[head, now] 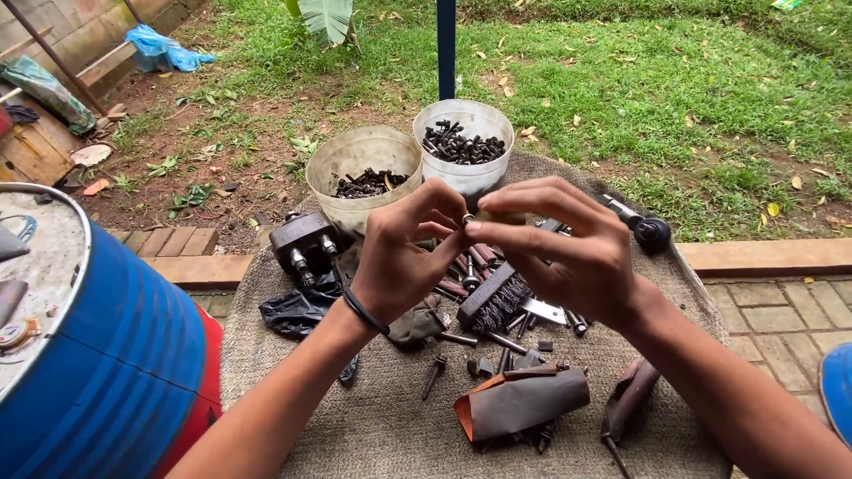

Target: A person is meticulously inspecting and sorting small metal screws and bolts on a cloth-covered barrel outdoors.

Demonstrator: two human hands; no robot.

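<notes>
My left hand (404, 257) and my right hand (568, 244) meet above a cloth-covered round table (373, 417). Between their fingertips sits a small bolt with a nut (470, 217); both hands pinch it. A black band circles my left wrist. Below the hands lie several loose dark bolts (461, 337) and a wire brush (493, 297).
Two translucent plastic tubs (359, 160) (466, 133) at the table's far edge hold dark bolts. A dark metal block (302, 239) and black rag lie left. A curled brown strip (519, 404) lies near. A blue drum (98, 355) stands left. Grass and a blue post are beyond.
</notes>
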